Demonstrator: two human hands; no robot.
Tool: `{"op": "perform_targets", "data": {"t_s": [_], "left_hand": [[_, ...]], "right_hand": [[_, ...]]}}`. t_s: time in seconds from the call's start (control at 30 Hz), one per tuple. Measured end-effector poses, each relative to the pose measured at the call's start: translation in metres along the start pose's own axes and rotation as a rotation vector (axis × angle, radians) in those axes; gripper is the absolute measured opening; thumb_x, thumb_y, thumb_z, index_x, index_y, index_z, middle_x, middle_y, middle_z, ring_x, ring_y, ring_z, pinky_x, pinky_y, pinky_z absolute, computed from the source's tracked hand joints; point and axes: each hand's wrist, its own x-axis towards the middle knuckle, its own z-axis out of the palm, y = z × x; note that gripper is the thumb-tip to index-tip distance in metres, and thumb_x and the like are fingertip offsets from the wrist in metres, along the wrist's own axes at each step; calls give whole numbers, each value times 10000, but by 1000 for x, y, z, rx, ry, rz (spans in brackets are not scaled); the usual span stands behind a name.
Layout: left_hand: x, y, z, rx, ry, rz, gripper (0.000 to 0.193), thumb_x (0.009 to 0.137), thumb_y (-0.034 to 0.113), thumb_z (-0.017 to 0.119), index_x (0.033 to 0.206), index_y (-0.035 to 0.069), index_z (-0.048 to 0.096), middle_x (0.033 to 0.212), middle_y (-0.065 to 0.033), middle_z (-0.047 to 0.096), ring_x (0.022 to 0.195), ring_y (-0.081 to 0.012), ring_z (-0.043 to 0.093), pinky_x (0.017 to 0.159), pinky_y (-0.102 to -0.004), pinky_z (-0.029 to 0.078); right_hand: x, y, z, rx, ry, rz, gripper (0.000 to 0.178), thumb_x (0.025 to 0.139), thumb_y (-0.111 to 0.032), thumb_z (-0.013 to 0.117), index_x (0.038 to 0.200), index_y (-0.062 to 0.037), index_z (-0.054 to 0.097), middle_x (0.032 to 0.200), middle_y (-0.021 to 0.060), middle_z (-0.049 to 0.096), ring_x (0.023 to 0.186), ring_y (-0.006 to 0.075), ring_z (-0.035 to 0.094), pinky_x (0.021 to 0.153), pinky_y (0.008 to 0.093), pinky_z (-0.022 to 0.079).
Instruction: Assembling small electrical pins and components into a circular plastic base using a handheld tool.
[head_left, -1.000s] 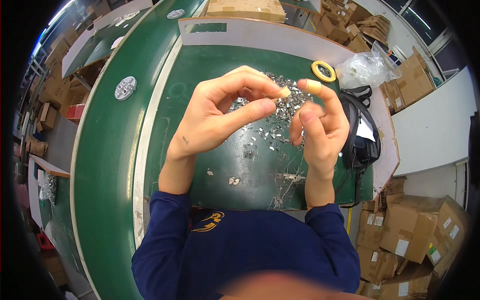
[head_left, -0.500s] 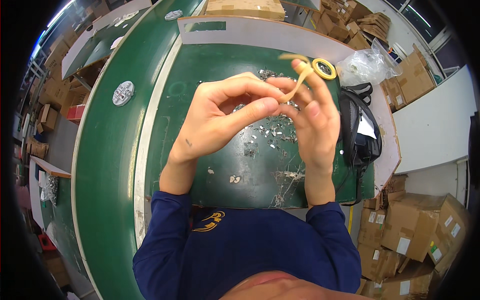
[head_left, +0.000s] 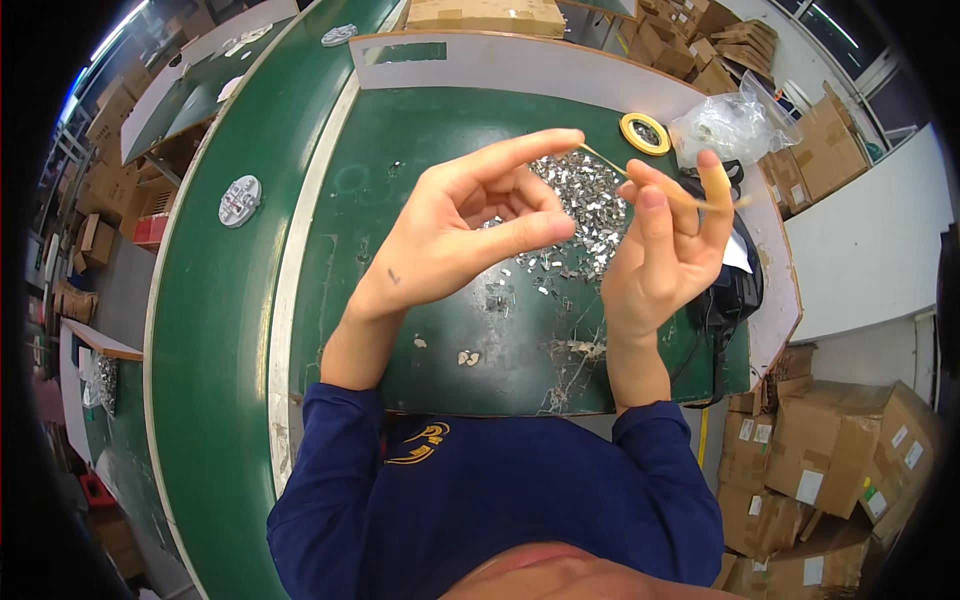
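Note:
A narrow strip of yellow tape (head_left: 604,160) stretches between my two hands above the green worktable (head_left: 450,365). One end touches the index fingertip of my left hand (head_left: 465,220), whose thumb stands well apart from that finger. My right hand (head_left: 665,245) holds the strip among its fingers, and a blurred tail sticks out past them to the right. Under and beyond the hands lies a spread of small shiny metal pieces (head_left: 585,205). A yellow tape roll (head_left: 627,135) lies flat behind my right hand, with metal bits inside its ring.
A clear plastic bag (head_left: 735,125) and a black backpack (head_left: 735,295) sit along the table's right side. To the left runs a green conveyor belt (head_left: 215,330) carrying a grey round part (head_left: 240,201). A low white partition (head_left: 530,65) edges the back. Cardboard boxes (head_left: 830,430) are stacked lower right.
My right hand has moved right and away from the left, drawing the tape strip out between them. The left thumb and index finger have parted, and more metal pieces show.

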Motion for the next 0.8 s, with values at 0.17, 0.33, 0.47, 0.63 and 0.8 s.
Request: {"op": "perform_targets", "data": {"t_s": [0.17, 0.33, 0.47, 0.63, 0.8], "left_hand": [[0, -5, 8, -396, 92, 10, 511, 953, 151, 542, 1401, -27, 375, 916, -59, 610, 782, -87, 553, 687, -219, 447], [0, -5, -8, -200, 182, 29, 407, 967, 179, 521, 1310, -37, 487, 904, -60, 615, 770, -100, 555, 695, -232, 451], [-5, 1, 0, -41, 46, -109, 282, 961, 159, 530, 1147, -42, 598, 893, -64, 629, 787, -117, 577, 713, -241, 465], [-5, -4, 3, -260, 189, -65, 217, 959, 145, 530, 997, -36, 645, 894, -67, 646, 823, -125, 600, 742, -263, 495], [-4, -4, 1, -345, 299, -14, 212, 960, 137, 531, 996, -36, 650, 896, -68, 649, 853, -124, 606, 761, -276, 511]], "right_hand": [[-3, 18, -9, -240, -103, -429, 543, 869, 61, 564, 1360, 43, 335, 971, 207, 674, 805, 191, 620, 768, 315, 515], [-1, 17, -9, -469, -210, -707, 588, 796, 104, 620, 1330, 10, 394, 998, 158, 688, 892, 218, 627, 766, 333, 529], [-3, 5, -10, -745, -380, -806, 511, 750, 62, 668, 1227, -30, 509, 1044, 92, 695, 982, 242, 614, 792, 358, 534], [0, 15, -8, -800, -486, -952, 312, 746, -43, 684, 1049, -65, 613, 1081, 88, 686, 1048, 261, 599, 843, 398, 532], [6, 16, -1, -833, -532, -1095, 255, 777, -58, 668, 1023, -84, 611, 1088, 85, 684, 1075, 280, 593, 874, 432, 524]]}}
